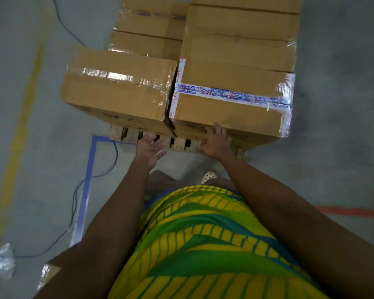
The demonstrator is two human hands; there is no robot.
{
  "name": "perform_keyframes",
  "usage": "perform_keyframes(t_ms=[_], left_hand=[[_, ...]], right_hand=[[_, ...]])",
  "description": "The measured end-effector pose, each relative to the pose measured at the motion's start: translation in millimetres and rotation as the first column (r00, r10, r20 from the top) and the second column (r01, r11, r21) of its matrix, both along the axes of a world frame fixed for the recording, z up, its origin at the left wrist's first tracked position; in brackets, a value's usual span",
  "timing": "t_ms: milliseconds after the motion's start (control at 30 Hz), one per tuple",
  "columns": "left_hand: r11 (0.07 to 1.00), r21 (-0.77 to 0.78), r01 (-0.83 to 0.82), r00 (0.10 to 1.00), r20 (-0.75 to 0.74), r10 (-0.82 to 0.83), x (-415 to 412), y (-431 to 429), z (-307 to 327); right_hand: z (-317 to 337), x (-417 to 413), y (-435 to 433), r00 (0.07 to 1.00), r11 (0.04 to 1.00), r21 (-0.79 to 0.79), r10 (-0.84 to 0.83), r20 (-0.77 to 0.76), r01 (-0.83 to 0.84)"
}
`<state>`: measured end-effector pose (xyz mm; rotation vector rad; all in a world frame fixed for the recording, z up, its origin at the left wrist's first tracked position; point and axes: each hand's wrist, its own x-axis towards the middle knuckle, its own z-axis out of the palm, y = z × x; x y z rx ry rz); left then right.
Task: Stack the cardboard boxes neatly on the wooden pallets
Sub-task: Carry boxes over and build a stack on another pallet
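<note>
While the right hand [217, 141] lays flat fingers against the near face of the brown cardboard box sealed with blue-printed white tape [231, 100], the left hand [151, 149] hangs palm-up and loose, holding nothing, at the near edge of the pale wooden slatted pallet [136, 134]. Hands apart. That box sits on the pallet. Just beside it, a brown cardboard box with clear glossy tape [119, 87] lies skewed, overhanging left. Further brown cardboard boxes [242, 24] are stacked behind. Judgement: mostly loaded; squaring the front row remains. A taped cardboard corner [50, 275] on the grey concrete floor [41, 147] may be another box; cannot tell.
</note>
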<state>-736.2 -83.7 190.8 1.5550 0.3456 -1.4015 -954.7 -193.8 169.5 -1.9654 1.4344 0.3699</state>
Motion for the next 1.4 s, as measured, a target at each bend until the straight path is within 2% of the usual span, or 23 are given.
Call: perform_keyframes(t_ms=[200, 600, 733, 933, 1133, 1400], left_hand=[[0.984, -0.103, -0.142, 0.990, -0.007, 0.142, -32.5, 8.6, 10.5], [0.890, -0.222, -0.398, 0.914, -0.014, 0.406, -45.9, 35.6, 20.0], [0.863, -0.248, -0.440, 0.896, -0.048, 0.442, -49.5, 37.6, 23.0], [0.844, -0.262, -0.469, 0.881, -0.072, 0.468, -54.5, 33.2, 30.6], [0.863, -0.274, -0.424, 0.904, -0.062, 0.424, -57.0, 30.8, 30.2], [0.849, -0.283, -0.446, 0.893, -0.077, 0.443, -51.8, 34.6, 34.9]], right_hand=[[9.9, -11.0, 6.0, 0.972, 0.965, -0.120, 0.235, -0.008, -0.234], [2.5, -32.3, 13.2, 0.955, 0.951, -0.088, 0.296, -0.039, -0.298], [4.4, -31.9, 13.7, 0.956, 0.954, -0.079, 0.285, -0.067, -0.290], [4.3, -30.8, 22.4, 0.930, 0.929, -0.074, 0.358, -0.083, -0.364], [6.8, -29.1, 22.6, 0.952, 0.947, -0.096, 0.299, -0.072, -0.305], [11.9, -22.7, 21.2, 0.952, 0.946, -0.117, 0.294, -0.082, -0.303]])
